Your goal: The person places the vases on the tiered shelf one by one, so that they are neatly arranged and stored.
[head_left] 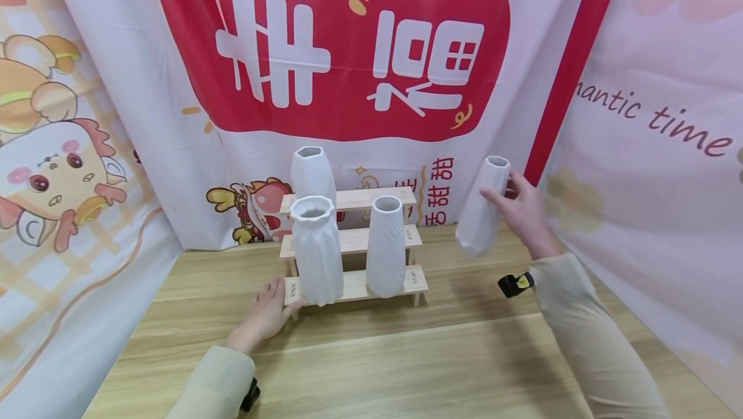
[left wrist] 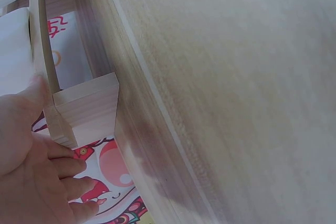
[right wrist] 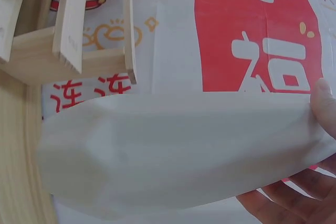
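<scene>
My right hand (head_left: 519, 206) holds a white faceted vase (head_left: 484, 213) near its rim, thumb on one side and fingers on the other. The vase leans slightly in the air, right of a three-step wooden stand (head_left: 355, 283). In the right wrist view, this vase (right wrist: 173, 153) stretches across below the stand's steps. My left hand (head_left: 267, 312) grips the left end of the bottom step, its thumb (left wrist: 35, 92) against the plank. Two white vases stand on that step: a pleated vase with a flared rim (head_left: 318, 254) and a slimmer textured vase (head_left: 386, 248).
Another white faceted vase (head_left: 312, 174) stands at the left of the top step, partly hidden by the pleated one. The wooden table (head_left: 406, 367) lies beneath the stand. Printed cloth (head_left: 540, 71) hangs behind and along both sides.
</scene>
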`<action>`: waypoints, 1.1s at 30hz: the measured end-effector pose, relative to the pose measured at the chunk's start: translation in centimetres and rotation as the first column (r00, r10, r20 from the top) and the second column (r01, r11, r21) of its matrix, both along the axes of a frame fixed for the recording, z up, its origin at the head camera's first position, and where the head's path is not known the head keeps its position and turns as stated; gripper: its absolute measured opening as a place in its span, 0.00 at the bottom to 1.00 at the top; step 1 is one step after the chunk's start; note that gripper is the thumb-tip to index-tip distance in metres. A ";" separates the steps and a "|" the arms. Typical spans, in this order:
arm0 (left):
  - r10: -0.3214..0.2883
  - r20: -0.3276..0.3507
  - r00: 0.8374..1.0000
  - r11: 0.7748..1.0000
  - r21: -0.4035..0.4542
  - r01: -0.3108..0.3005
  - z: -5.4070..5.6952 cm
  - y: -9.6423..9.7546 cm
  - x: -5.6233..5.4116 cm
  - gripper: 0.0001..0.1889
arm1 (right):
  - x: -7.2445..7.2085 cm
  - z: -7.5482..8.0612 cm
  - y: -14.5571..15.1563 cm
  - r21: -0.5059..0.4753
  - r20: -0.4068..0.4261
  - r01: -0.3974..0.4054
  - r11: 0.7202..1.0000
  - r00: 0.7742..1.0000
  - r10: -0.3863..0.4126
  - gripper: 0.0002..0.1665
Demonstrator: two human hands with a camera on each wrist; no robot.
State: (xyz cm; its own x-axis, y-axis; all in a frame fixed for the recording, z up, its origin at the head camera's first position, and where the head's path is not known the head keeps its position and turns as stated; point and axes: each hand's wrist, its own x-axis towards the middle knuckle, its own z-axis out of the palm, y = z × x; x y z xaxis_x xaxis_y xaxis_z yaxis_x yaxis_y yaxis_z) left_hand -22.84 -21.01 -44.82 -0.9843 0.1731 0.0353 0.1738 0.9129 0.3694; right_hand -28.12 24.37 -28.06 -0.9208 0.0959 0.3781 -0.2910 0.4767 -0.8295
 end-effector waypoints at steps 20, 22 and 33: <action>0.011 0.000 1.000 1.000 -0.008 -0.011 -0.3 -0.2 -0.3 0.38 | -1.9 0.8 -4.6 -0.083 -0.032 -0.115 0.990 0.993 0.113 0.40; 0.012 0.003 1.000 1.000 -0.008 -0.012 -0.2 -0.2 -0.3 0.38 | -2.2 0.7 -5.0 -0.086 -0.026 -0.115 0.990 0.993 0.114 0.41; 0.014 0.017 1.000 1.000 -0.003 -0.014 -0.4 -0.3 -0.4 0.39 | -2.8 0.4 -6.9 -0.088 -0.025 -0.153 0.984 0.988 0.151 0.42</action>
